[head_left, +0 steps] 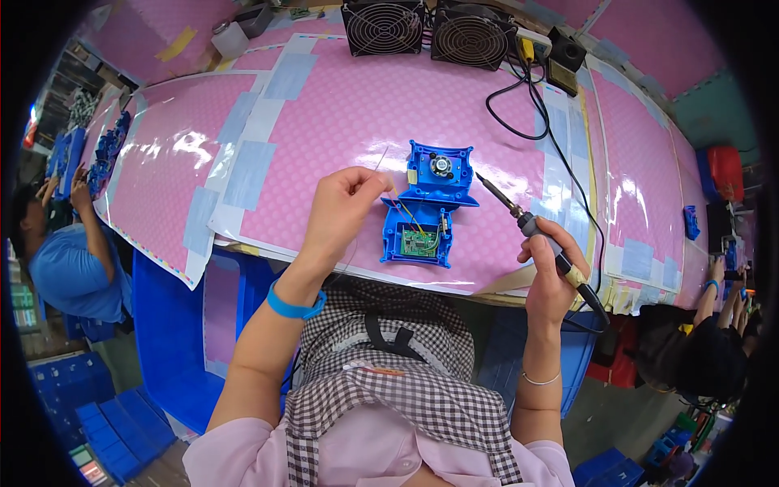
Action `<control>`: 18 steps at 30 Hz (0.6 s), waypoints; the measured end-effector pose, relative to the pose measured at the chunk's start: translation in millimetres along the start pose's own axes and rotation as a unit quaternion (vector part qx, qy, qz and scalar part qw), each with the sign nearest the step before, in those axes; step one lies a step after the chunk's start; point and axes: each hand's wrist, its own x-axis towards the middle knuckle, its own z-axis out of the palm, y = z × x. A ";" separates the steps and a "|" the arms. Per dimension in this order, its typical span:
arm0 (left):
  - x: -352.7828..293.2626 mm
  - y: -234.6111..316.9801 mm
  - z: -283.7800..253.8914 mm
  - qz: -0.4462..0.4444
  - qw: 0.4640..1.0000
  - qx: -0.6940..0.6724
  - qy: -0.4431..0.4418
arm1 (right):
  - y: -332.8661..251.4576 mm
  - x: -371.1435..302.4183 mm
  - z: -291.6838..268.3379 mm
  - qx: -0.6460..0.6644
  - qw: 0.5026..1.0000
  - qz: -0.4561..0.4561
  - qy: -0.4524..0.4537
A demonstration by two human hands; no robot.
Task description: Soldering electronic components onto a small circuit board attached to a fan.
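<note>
My left hand (342, 204) is closed in a pinch on a thin solder wire (381, 158), whose ends stick out above and below the fingers. Beside those fingertips lies an opened blue plastic housing in two halves. The far half (462, 185) carries a round speaker (441, 165). In the near half (391, 245) sits a green circuit board (418, 242) with thin wires joined to it. My right hand (553, 264) grips a soldering iron (531, 225) by its handle. The iron's tip points up and left, close to the far half's right side; whether it touches is unclear.
Two black fans (384, 31) stand at the table's back edge. Right of them are a soldering-iron stand (561, 75) and a black cable (560, 150) running down to the iron. A blue bin (174, 357) sits below left. People work at both sides.
</note>
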 end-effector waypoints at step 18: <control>-2.1 10.9 10.7 0.133 0.969 0.202 0.051 | -1.0 -0.1 2.1 0.001 1.000 0.006 -0.013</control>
